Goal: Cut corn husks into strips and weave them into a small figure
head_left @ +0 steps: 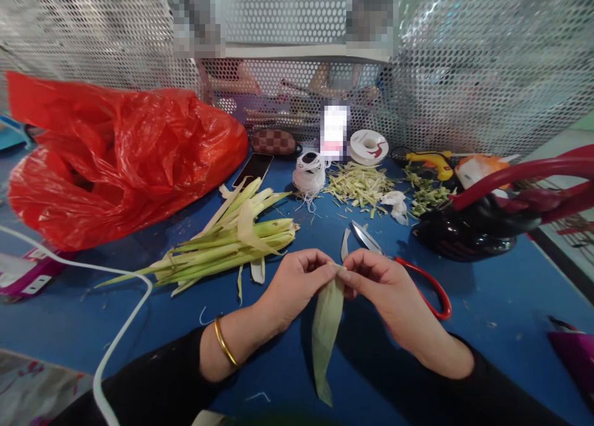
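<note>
Left of worktop (269,376) centre: husk bundle (223,247) looks unworked, so plenty likely remains. Person's left hand (297,284) pinches the top of a pale husk strip (327,333), which trails toward the worktop's near edge; this one looks mid-handling. Clippings pile (359,185) near the far edge suggests some cutting done. Right hand (394,296) pinches the same top, against the left. Scissors (369,239) lie just beside it, unheld

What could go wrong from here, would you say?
The pale leaf strip, pinched at its top by the left hand and right hand, might tear if pulled hard. The right hand might brush the scissors lying close by. The white cable near the left sleeve could snag.
</note>
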Motion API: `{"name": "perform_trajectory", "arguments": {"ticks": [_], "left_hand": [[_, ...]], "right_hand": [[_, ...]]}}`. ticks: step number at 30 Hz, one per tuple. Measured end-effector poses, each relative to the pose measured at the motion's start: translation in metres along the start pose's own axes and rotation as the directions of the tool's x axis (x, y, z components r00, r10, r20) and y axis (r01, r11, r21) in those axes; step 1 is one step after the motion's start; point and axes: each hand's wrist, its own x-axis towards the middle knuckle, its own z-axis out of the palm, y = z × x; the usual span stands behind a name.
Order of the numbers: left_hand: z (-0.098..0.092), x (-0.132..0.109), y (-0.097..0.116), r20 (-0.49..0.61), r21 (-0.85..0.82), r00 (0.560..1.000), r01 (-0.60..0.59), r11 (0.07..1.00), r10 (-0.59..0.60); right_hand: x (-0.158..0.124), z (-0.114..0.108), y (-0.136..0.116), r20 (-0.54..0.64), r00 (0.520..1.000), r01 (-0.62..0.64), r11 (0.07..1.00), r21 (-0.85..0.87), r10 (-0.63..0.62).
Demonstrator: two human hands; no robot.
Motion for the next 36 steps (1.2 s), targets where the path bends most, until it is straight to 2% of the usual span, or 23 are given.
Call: {"name": "perform_trajectory", "arguments": {"ticks": [4,9,19,28,36], "left_hand": [[-0.0012,0.0011,0.0016,0.039,0.013,0.999,0.023,1.0,-0.023],[-0.0012,0.0016,0.0024,0.024,0.03,0.999,0.04,0.999,-0.041],[0.0002,0.0,0.0001,-0.023,-0.004,0.999,0.026,1.0,-0.026],[0.0008,-0.0002,-0.0011,-0.015,-0.051,0.999,-0.033,0.998,0.033],[0.0019,-0.0001,-0.001,-0.041,-0.015,0.997,-0.06,0.998,0.06]], "right_hand": [[0.0004,-0.0025,0.0014,0.012,1.0,-0.026,1.0,-0.009,0.026],[-0.0013,-0.0023,0.0028,0.001,1.0,-0.015,1.0,-0.022,0.015],[-0.0034,-0.0029,0.0064,-0.037,0.991,0.122,0.971,-0.203,-0.132],[-0.0024,0.0008,0.0078,-0.037,0.999,0.007,0.999,-0.05,-0.009],[-0.0023,-0.0006,0.0098,-0.044,0.998,0.048,0.989,-0.142,-0.055]]}}
